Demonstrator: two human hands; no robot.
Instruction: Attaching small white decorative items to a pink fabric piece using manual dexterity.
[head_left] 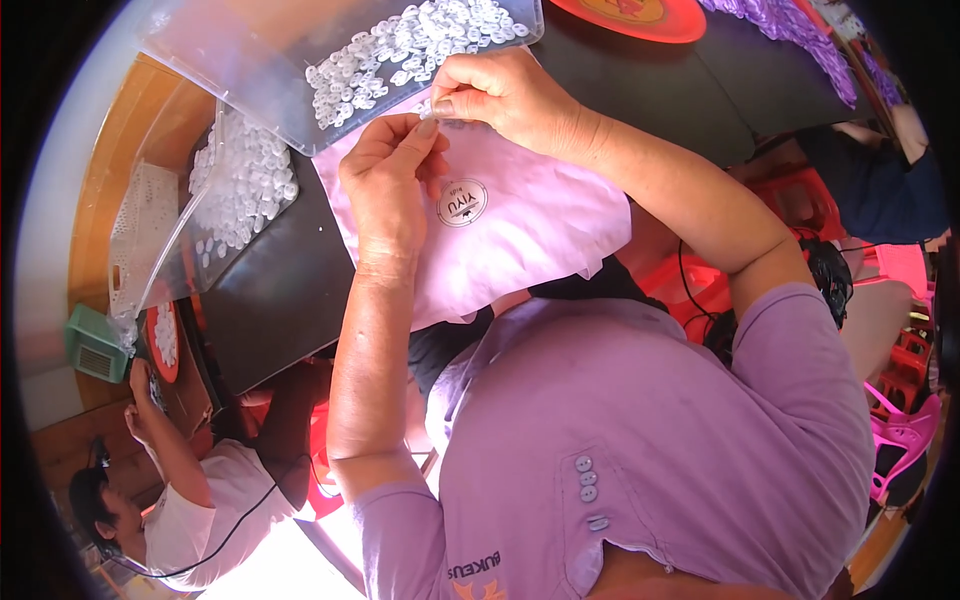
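Note:
My left hand (385, 180) and my right hand (512, 100) meet fingertip to fingertip over a pink cloth (540, 215) with a round printed badge. Both are closed in a pinch. Between their fingertips a bit of a small white plastic piece (426, 110) shows; the fingers cover the rest, so its exact kind cannot be made out. Just beyond my hands stands a see-through plastic bin (235, 80), holding many loose small white pieces (395, 50) with holes in them. The cloth reaches from the bin's near edge to my lap.
More white pieces (245, 180) lie in a second see-through container at the left. A red plate (650, 22) and purple packets (790, 35) sit on the dark table (270, 330) at the far side. Another person (215, 495) works at lower left, near a green basket (97, 343).

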